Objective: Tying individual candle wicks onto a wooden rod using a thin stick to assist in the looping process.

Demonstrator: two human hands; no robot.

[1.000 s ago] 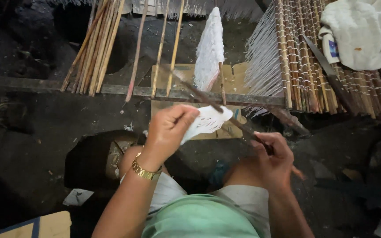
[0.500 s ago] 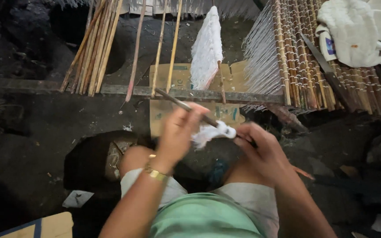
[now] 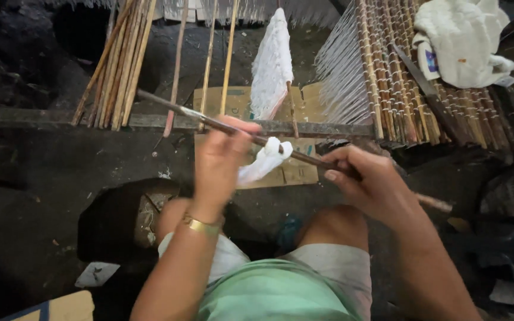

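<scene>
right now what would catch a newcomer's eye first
At centre, the left hand and right hand grip a long dark thin stick wrapped with a wad of white thread. Upper right lies a half-woven bamboo slat mat, with a crumpled white cloth on it.

thin stick (image 3: 233,131): dark wood, smooth, matt. wad (image 3: 264,160): white fibrous thread, soft, matt. mat (image 3: 411,89): split bamboo, bound with white string, rough. bracelet (image 3: 200,226): gold-coloured metal, glossy. cloth (image 3: 459,41): white, crumpled, matt. cardboard (image 3: 292,172): brown, matt paper.
</scene>
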